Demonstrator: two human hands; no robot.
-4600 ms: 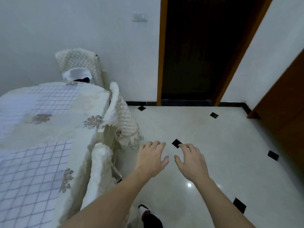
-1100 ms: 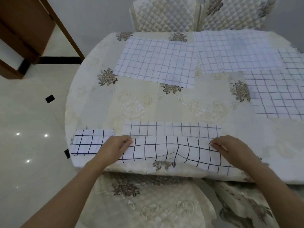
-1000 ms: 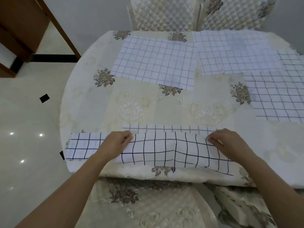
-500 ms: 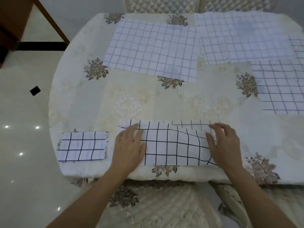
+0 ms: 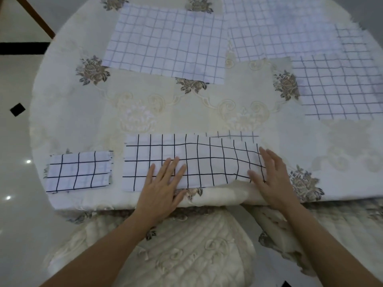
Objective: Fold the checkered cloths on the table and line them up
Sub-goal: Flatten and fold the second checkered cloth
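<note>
A white cloth with a black grid lies folded in half lengthwise at the table's near edge. My left hand lies flat on its near middle, fingers straight. My right hand rests flat on its right end, where the fabric is a little wrinkled. A small folded checkered cloth sits to the left of it, apart from both hands. Three unfolded checkered cloths lie spread further back: one at the far middle, one at the far right, one at the right.
The round table wears a cream floral tablecloth. A quilted chair seat stands right below the near edge, and a second chair to its right. Shiny tiled floor lies to the left.
I turned from the floor to the table. The near half of the black-grid cloth was folded over away from me, and both hands went from pinching its edge to lying flat on it, the left sliding right.
</note>
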